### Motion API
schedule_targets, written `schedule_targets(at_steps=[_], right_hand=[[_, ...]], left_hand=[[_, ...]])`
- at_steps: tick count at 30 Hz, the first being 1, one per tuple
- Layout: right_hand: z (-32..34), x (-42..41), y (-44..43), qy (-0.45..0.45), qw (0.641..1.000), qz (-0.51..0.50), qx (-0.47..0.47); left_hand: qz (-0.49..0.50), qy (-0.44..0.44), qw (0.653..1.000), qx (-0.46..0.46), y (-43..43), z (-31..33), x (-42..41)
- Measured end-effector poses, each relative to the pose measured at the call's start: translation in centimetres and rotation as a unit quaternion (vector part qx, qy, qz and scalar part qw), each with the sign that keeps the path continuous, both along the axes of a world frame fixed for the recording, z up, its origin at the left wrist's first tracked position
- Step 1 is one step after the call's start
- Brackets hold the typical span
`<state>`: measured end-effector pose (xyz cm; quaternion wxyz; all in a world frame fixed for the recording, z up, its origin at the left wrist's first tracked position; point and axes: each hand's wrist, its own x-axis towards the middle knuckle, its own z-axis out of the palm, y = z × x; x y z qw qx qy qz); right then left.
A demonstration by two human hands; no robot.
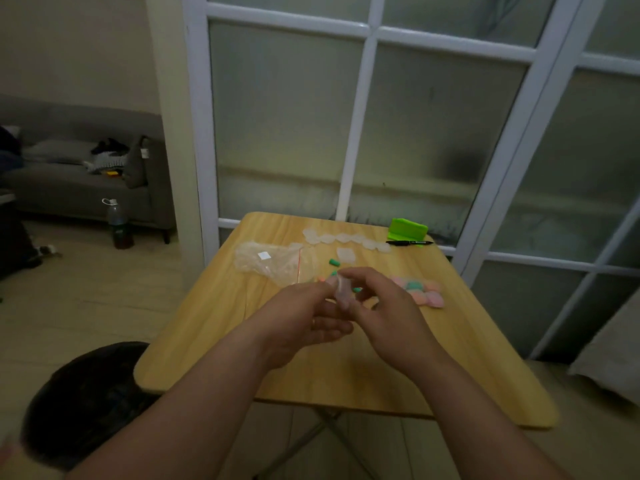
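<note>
Left hand (pixel 304 317) and right hand (pixel 384 317) both pinch small clear pouch (pixel 341 289). Green earplug (pixel 356 289) lies just beyond grip. Recommend: hold mouth parted, pinching lightly at edges.

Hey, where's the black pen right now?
In the head view, the black pen lies near the table's far right corner, just in front of the green stand.

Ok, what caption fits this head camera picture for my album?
Left hand and right hand pinch a small clear pouch over a wooden table near green pieces.
</note>
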<state>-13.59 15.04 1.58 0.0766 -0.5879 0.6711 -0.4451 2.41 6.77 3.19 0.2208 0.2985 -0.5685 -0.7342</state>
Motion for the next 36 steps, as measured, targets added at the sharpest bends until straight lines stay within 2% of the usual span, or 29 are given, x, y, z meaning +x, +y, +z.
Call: schedule_targets(at_steps=[3,6,9,12,15,18,24,31,36], right_hand=[[-0.5,0.0,0.7,0.007,1.000,0.019,0.016],[-0.5,0.2,1.1,-0.071,0.997,0.034,0.025],[-0.1,0.6,1.3,-0.146,0.989,0.004,0.010],[-0.2,0.6,1.1,-0.148,0.989,-0.001,0.006],[-0.2,0.3,0.9,-0.199,0.980,0.000,0.007],[-0.2,0.2,0.9,-0.210,0.977,0.000,0.023],[0.1,0.3,0.7,-0.272,0.961,-0.010,0.042],[0.2,0.2,1.0,-0.312,0.949,-0.003,0.055],[0.1,0.5,1.1,-0.290,0.955,-0.003,0.070]], left_hand=[[-0.005,0.027,1.000,-0.005,0.4,-0.7,0.4],[0.000,0.022,0.999,-0.038,0.6,-1.2,0.5],[0.001,0.025,0.998,-0.050,0.5,-1.2,0.5],[0.004,0.028,0.997,-0.066,0.5,-1.2,0.4],[0.005,0.045,0.996,-0.071,0.3,-1.0,0.3],[0.009,0.057,0.996,-0.067,0.2,-0.9,0.2],[-0.005,0.027,0.995,-0.101,0.0,-1.0,-0.1],[-0.021,0.020,0.994,-0.109,0.2,-0.9,-0.1],[-0.022,0.011,0.993,-0.116,0.2,-1.2,0.3]])
